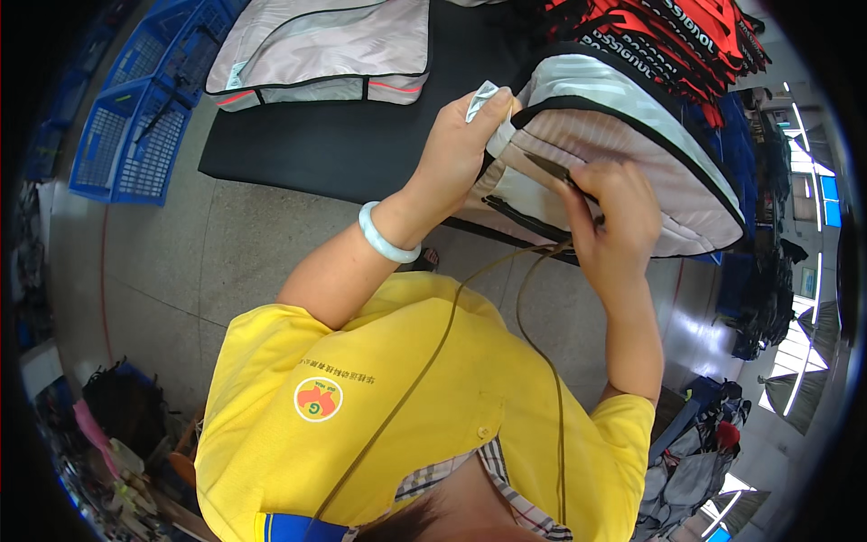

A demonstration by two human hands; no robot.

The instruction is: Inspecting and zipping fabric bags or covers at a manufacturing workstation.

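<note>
At the near right edge of the black bench [361,144], the left hand [461,144] pinches shut on a white label [482,98] at the rim of a grey padded bag [623,144]. The right hand [614,217] is closed on small dark snips [553,172] against the bag's seam. Another grey bag [325,45] lies at the far edge.

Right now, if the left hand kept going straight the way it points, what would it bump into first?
The left hand already pinches a small white tag at the edge of the grey padded bag, so it would likely push straight into that bag. Past it lies the stack of red and black bags, though depth is unclear.
</note>
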